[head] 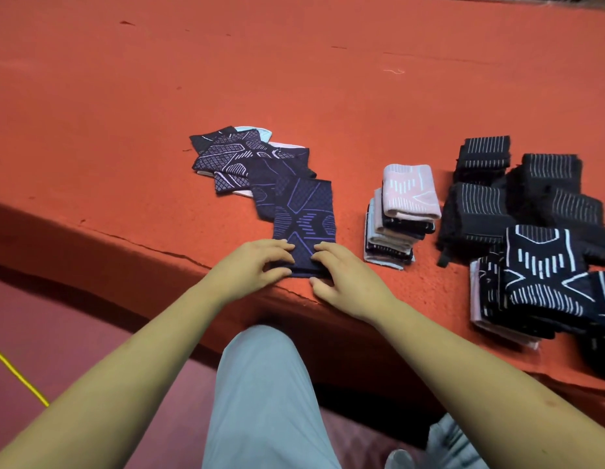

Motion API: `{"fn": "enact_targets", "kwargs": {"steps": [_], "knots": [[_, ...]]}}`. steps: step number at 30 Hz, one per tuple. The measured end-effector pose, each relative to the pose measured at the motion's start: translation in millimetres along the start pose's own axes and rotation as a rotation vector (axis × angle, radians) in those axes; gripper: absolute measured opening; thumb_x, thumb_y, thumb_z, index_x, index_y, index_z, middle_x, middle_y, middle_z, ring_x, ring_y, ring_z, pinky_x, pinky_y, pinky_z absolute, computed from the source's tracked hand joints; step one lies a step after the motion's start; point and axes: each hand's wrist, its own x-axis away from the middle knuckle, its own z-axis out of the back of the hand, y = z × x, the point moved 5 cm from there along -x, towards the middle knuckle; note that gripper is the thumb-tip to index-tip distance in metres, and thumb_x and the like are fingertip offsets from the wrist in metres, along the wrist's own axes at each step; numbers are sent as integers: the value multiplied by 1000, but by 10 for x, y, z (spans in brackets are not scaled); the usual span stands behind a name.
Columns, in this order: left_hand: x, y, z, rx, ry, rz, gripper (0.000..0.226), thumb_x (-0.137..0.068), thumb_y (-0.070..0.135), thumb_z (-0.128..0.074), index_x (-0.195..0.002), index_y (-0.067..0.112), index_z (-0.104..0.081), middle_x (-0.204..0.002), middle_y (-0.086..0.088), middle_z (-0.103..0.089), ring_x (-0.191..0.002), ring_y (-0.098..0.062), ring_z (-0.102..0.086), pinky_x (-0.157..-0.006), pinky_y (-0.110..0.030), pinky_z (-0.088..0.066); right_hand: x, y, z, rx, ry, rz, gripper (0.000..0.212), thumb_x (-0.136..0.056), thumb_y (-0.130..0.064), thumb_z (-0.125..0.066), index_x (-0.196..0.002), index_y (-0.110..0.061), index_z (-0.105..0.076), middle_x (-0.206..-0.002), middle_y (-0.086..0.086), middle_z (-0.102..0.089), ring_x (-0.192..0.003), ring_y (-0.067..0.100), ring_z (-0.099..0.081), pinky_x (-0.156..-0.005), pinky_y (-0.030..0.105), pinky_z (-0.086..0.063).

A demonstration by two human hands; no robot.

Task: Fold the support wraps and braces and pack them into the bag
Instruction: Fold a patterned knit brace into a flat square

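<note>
Navy-and-purple brace (302, 218) lies flat at the red table's (125, 113) near edge; left hand (257, 265) and right hand (341, 275) both grip its near end, fingers curled. Roughly five unfolded braces (247, 157) fan out behind it; one folded stack (402, 211) sits to the right.

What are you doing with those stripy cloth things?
A person's left hand and right hand hold the near end of a blue patterned sleeve flat on the red surface. More unfolded sleeves fan out behind it. To the right stand a folded stack and a pile of black wraps.
</note>
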Motion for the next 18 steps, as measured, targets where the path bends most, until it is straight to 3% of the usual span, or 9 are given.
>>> {"fn": "enact_targets", "kwargs": {"steps": [2, 6, 10, 14, 18], "knots": [[-7, 4, 3, -21, 34, -17, 18, -88, 12, -75, -105, 12, -76, -129, -3, -68, -124, -13, -59, -109, -34, -43, 10, 1, 0, -1, 3, 0, 47, -88, -30, -65, -126, -5, -60, -138, 13, -54, -130, 28, -49, -112, 39, -38], [16, 24, 77, 103, 139, 71, 21, -88, 21, -69, -107, 14, -76, -114, 6, -74, -112, -5, -66, -102, -27, -48, 21, -32, 29, 70, 33, 37, 47, -85, -35, -55, -124, -9, -60, -128, 8, -60, -119, 28, -56, -101, 41, -45], [50, 70, 125, 309, 165, 135, 22, -86, 26, -67, -104, 16, -76, -104, 10, -75, -104, -5, -68, -98, -28, -50, 40, -62, 85, 39, 140, 105, 29, -92, -28, -45, -106, -10, -64, -106, 5, -67, -99, 28, -63, -88, 40, -49], [147, 44, 73, 299, 71, 102, 36, -78, 39, -79, -110, 30, -67, -113, 11, -69, -112, -6, -62, -100, -20, -44, 111, 24, 178, -236, 217, 25, 19, -98, -22, -53, -107, -11, -65, -102, 2, -68, -95, 20, -62, -86, 33, -47], [186, 22, 30, 276, 130, 93, 18, -86, 25, -70, -100, 14, -70, -119, 18, -66, -124, 2, -55, -107, -20, -39, 188, 74, 242, -422, 225, -43, 9, -99, -17, -58, -102, -16, -66, -93, -14, -66, -88, -1, -59, -82, 21, -44]]}}
